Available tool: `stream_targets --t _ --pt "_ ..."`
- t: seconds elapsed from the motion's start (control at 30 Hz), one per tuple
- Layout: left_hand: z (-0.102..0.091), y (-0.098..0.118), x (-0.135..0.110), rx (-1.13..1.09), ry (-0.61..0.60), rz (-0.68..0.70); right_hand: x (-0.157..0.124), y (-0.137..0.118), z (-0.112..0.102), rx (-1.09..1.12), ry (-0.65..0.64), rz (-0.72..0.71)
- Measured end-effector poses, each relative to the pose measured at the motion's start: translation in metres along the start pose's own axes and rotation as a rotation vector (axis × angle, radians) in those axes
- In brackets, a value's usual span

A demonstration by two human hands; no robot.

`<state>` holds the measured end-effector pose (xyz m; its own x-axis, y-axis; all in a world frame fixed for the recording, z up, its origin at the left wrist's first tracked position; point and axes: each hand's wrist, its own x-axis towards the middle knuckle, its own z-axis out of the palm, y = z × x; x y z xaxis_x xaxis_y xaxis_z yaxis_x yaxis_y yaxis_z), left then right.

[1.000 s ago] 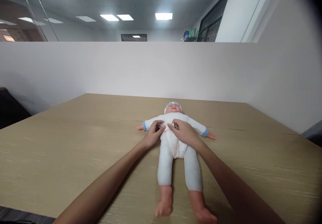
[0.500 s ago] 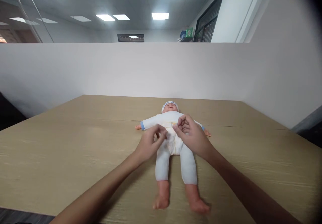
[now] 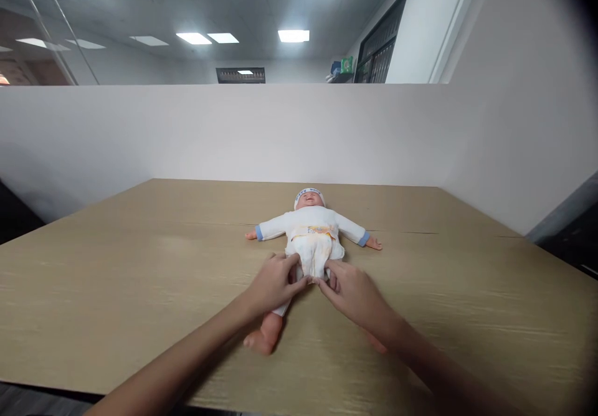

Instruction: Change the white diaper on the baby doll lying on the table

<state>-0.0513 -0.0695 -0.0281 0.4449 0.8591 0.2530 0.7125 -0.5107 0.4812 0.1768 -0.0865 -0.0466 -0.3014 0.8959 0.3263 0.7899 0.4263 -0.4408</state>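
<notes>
A baby doll (image 3: 308,215) lies on its back, head away from me, arms spread. It wears a white top with blue cuffs, a patterned cap and a white diaper (image 3: 314,251) with an orange-edged print at the waist. My left hand (image 3: 275,282) pinches the diaper's lower edge on the left, thumb and fingers closed. On the other side my right hand (image 3: 352,288) grips the same diaper between the legs, its thumb close to the left one. The doll's left-side foot (image 3: 266,335) shows below my wrist; the other leg is mostly hidden under my right forearm.
The doll rests on a wide wooden tabletop (image 3: 140,279). A white partition wall (image 3: 299,132) stands along its far edge, with a room and ceiling lights beyond. Dark objects sit at the far left and right edges.
Both hands have come down from above the doll's belly to the diaper's crotch and closed on it. The doll's legs have spread apart.
</notes>
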Motion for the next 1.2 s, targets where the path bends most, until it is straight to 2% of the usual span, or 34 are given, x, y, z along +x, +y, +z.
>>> stream_targets --t 0.27,0.47,0.7,0.87,1.03,1.13,1.2 --pt "0.007 -0.010 0.001 -0.099 0.008 0.049 -0.009 -0.003 -0.001 0.012 -0.020 -0.020" --pt "0.008 -0.013 -0.001 -0.147 0.088 0.142 -0.016 -0.011 -0.001 0.093 0.016 -0.026" --pt "0.007 -0.013 -0.003 -0.205 0.027 0.139 -0.018 -0.011 0.005 0.126 0.043 -0.013" --pt "0.007 -0.012 -0.001 -0.201 -0.013 0.099 -0.018 -0.013 0.002 0.145 0.051 -0.038" --pt "0.015 -0.017 0.001 -0.355 0.095 -0.051 -0.011 -0.009 0.002 0.244 0.054 0.094" --pt "0.020 -0.020 0.004 -0.553 0.084 -0.080 -0.006 -0.001 0.005 0.418 0.111 0.215" --pt "0.024 -0.022 0.007 -0.727 0.085 -0.098 -0.003 0.006 0.005 0.458 0.163 0.265"
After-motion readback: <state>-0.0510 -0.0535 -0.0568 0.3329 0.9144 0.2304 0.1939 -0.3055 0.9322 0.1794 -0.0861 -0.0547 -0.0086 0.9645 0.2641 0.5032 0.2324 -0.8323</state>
